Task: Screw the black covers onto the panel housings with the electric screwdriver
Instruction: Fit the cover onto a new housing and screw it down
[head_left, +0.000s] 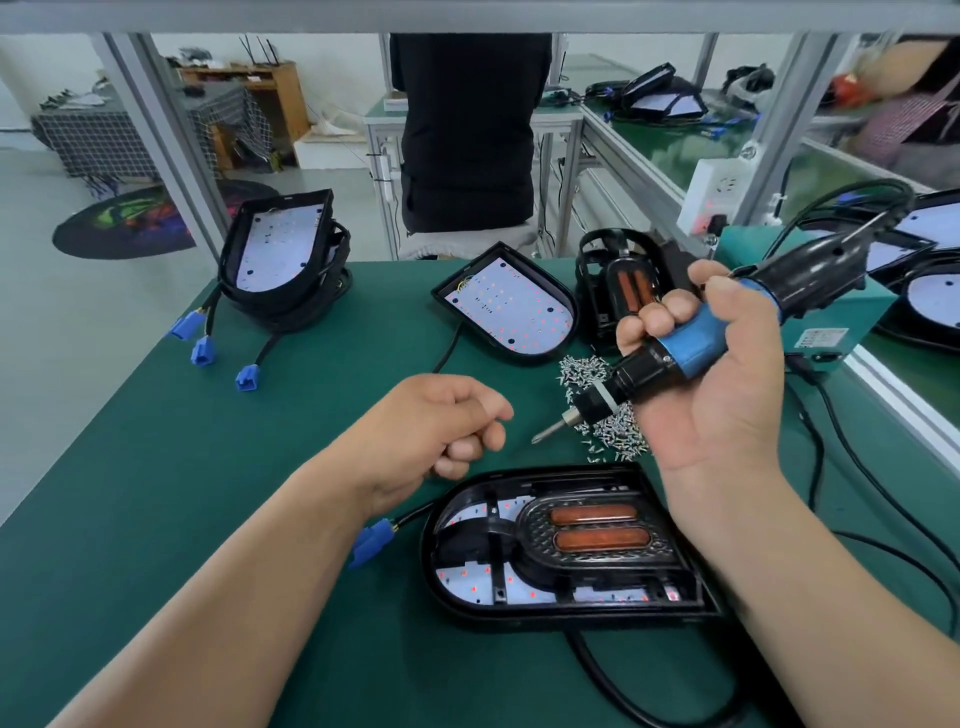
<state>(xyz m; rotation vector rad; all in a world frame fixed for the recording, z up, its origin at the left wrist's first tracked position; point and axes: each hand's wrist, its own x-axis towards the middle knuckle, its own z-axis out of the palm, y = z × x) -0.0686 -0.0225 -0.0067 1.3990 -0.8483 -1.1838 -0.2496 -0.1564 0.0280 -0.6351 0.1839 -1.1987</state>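
Observation:
My right hand (727, 384) grips the blue and black electric screwdriver (691, 343), bit tip pointing down-left over the mat. My left hand (441, 421) hovers just left of the bit with fingers curled; whether it pinches a screw I cannot tell. A panel housing (670, 603) with a black cover (582, 535) fitted, two orange lenses showing, lies in front of me. A pile of small silver screws (587, 369) lies behind the bit. A bare housing (514, 312) with its white LED board sits further back. A loose black cover (618, 280) stands beside it.
A stack of housings (283, 254) with cables and blue connectors (202, 351) stands at the back left. A teal power box (831, 317) sits right, cords trailing over the green mat (208, 467). More panels lie far right. A person in black stands behind the bench.

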